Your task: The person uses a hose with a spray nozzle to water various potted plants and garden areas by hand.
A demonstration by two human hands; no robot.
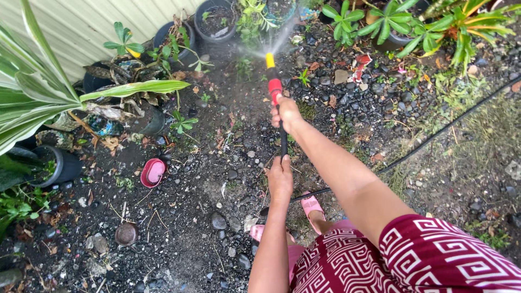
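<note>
— While water is being sprayed from the yellow-tipped nozzle point(270, 59), how much of the ground is seen to be wet?

— A dark, damp look is shown by the gravel bed point(217, 179) from its middle up to its far edge, so much of it is judged to be watered already. At its right edge, where the grass point(477, 141) begins, the surface is paler and is judged drier.

— How is the hose held?

— The black hose point(283, 135) is gripped by both hands. The right hand point(286, 114) is closed round it just behind the red collar point(275, 88); the left hand point(280, 179) is closed round it lower down, nearer the body. Neither hand is spread open.

— Where is the spray directed?

— It is aimed at the black pots point(217, 21) at the far edge of the bed, near the pale wall point(92, 27). A fan of mist is seen above the nozzle.

— What is judged left?

— Whether the striped-leaf plant point(32, 103) at the left edge and the green shrubs point(391, 21) in the far right corner have been reached cannot be told. The pink dish point(153, 172) lies untouched, well apart from the hands.

— And the hose's run?

— It is trailed past the pink sandals point(312, 206) and away across the grass.
</note>
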